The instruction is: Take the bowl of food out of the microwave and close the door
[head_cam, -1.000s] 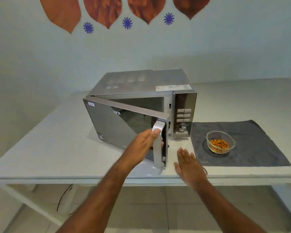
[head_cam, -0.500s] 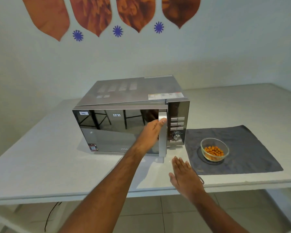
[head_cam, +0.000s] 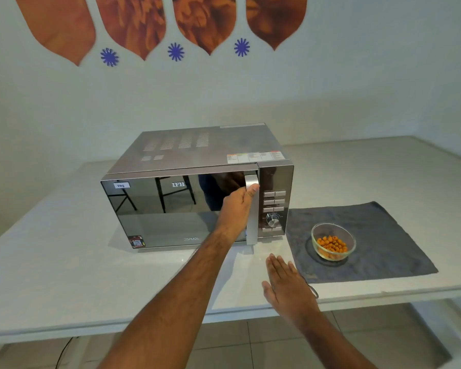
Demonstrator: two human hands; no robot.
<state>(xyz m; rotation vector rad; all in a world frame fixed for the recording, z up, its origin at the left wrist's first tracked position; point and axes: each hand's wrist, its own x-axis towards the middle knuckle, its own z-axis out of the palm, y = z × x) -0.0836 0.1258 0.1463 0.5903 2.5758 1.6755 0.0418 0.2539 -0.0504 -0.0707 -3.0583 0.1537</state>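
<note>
Glass bowl [head_cam: 333, 242] beside shut microwave [head_cam: 197, 193]

The silver microwave [head_cam: 197, 187] stands on the white counter [head_cam: 64, 262], its mirrored door [head_cam: 171, 209] shut flush. The glass bowl [head_cam: 333, 242] of orange food sits upright just right of it.

Wall decorations [head_cam: 133, 25] cropped at top edge; microwave [head_cam: 197, 155] top sticker print illegibly small.

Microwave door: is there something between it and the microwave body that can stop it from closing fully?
Nothing visible does. The door already lies flush with the microwave; the left hand rests on its handle. The bowl sits aside on the grey cloth.
</note>
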